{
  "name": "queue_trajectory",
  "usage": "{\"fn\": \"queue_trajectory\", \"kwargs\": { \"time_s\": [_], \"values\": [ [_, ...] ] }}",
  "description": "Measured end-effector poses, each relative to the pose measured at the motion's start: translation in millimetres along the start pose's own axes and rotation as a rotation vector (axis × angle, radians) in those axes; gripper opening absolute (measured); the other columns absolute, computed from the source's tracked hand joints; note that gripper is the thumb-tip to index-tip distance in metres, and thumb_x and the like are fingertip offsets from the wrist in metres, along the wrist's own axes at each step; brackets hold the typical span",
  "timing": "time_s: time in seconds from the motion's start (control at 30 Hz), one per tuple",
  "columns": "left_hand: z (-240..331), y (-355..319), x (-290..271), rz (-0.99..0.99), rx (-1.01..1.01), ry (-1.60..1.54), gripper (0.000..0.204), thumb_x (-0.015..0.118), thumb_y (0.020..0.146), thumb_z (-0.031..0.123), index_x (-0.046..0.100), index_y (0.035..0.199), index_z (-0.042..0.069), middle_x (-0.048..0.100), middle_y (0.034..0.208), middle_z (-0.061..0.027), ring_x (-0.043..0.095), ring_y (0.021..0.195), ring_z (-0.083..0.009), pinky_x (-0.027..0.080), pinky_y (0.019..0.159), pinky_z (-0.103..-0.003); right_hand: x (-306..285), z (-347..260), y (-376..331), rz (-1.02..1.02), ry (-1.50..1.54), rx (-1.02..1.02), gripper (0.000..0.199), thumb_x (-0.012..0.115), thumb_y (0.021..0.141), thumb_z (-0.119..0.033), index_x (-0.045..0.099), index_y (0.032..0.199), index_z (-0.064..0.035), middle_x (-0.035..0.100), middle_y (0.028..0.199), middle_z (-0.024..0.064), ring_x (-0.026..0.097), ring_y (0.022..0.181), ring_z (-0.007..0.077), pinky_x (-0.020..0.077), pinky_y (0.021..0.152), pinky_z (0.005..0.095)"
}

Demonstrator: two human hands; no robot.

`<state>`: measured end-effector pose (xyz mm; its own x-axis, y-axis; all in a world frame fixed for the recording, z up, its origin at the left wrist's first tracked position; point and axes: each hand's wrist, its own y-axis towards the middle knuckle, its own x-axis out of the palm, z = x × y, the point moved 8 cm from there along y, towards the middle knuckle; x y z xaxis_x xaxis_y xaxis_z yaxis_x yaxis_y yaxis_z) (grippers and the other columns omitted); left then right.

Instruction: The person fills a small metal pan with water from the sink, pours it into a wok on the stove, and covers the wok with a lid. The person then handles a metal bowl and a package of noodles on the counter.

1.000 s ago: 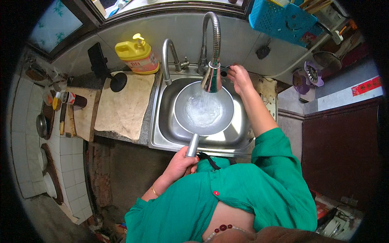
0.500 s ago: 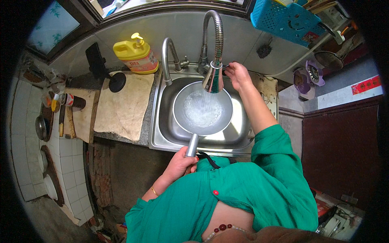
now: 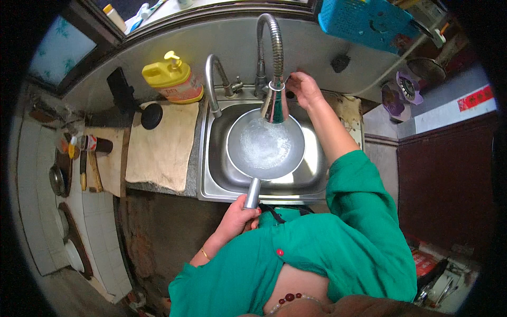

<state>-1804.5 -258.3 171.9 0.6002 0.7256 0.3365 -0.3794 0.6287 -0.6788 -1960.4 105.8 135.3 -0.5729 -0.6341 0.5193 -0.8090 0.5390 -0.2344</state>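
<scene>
My left hand point(image 3: 237, 217) is closed round the metal handle of a grey pan point(image 3: 236, 158), a saucepan or frying pan, at the sink's front edge. The pan is held over the steel sink point(image 3: 215, 171), with bubbly water point(image 3: 266, 142) inside it. Right above its far side hangs the flared chrome spray head point(image 3: 274, 105) of a tall spring-neck faucet point(image 3: 278, 47). My right hand point(image 3: 305, 91) is behind and right of the spray head, its fingers bent at the faucet's lever, which they mostly hide. No clear falling stream shows now.
A second curved tap point(image 3: 209, 79) rises at the sink's back left. On the left counter are a yellow pump jug point(image 3: 171, 79), a beige cloth point(image 3: 161, 153), a phone on a round-based stand point(image 3: 152, 116) and a dark jar point(image 3: 97, 143). A blue basket point(image 3: 364, 24) hangs back right.
The stream seen falling from the spray head into the pan no longer shows clearly. My right hand stays by the lever, my left on the handle. The whole view has shifted slightly.
</scene>
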Motion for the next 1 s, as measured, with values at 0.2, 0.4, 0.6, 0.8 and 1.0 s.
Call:
{"fn": "queue_trajectory", "kwargs": {
  "time_s": [0.2, 0.4, 0.6, 0.8, 1.0],
  "values": [
    [7, 18, 12, -0.033, -0.022, 0.147, 0.032, 0.055, 0.077, 0.002, 0.040, 0.105, 0.003, 0.051, 0.074, -0.0051, 0.049, 0.047, -0.0136, 0.042, 0.041, -0.028, -54, -20, -68, 0.038, -0.013, -0.111, 0.063, 0.053, 0.084, -0.013, 0.023, 0.139, 0.0014, 0.040, 0.131, 0.0207, 0.047, 0.115, 0.0283, 0.0415, 0.095, 0.0385],
    [7, 45, 82, -0.152, 0.083, 0.284, 0.025, 0.053, 0.078, 0.000, 0.039, 0.098, 0.001, 0.049, 0.072, -0.0074, 0.048, 0.045, -0.0146, 0.041, 0.039, -0.028, -191, -19, -241, 0.120, -0.201, -0.013, 0.042, 0.050, 0.089, -0.015, 0.042, 0.128, -0.0012, 0.049, 0.125, 0.0154, 0.052, 0.109, 0.0214, 0.0449, 0.090, 0.0326],
    [-69, 44, 236, -0.319, 0.044, 0.510, 0.027, 0.053, 0.078, 0.005, 0.042, 0.102, 0.002, 0.050, 0.072, -0.0083, 0.048, 0.045, -0.0147, 0.041, 0.038, -0.028, -363, 17, -488, 0.383, -0.089, 0.165, 0.030, 0.049, 0.091, -0.016, 0.050, 0.119, -0.0043, 0.057, 0.105, 0.0075, 0.056, 0.092, 0.0148, 0.0483, 0.079, 0.0286],
    [-228, 4, 447, -0.540, -0.055, 0.604, 0.022, 0.053, 0.078, 0.004, 0.045, 0.099, 0.001, 0.050, 0.075, -0.0067, 0.048, 0.047, -0.0140, 0.042, 0.040, -0.028, -515, 53, -792, 0.661, 0.200, 0.193, 0.028, 0.048, 0.091, -0.018, 0.052, 0.115, -0.0045, 0.059, 0.103, 0.0093, 0.059, 0.090, 0.0178, 0.0492, 0.076, 0.0299],
    [-446, -109, 670, -0.838, -0.178, 0.628, 0.028, 0.054, 0.076, 0.006, 0.048, 0.102, -0.001, 0.049, 0.072, -0.0061, 0.045, 0.046, -0.0130, 0.037, 0.038, -0.025, -627, 61, -1153, 1.052, 0.374, -0.157, 0.027, 0.046, 0.091, -0.015, 0.051, 0.115, -0.0024, 0.061, 0.100, 0.0119, 0.062, 0.084, 0.0198, 0.0498, 0.075, 0.0311]
  ]
}}
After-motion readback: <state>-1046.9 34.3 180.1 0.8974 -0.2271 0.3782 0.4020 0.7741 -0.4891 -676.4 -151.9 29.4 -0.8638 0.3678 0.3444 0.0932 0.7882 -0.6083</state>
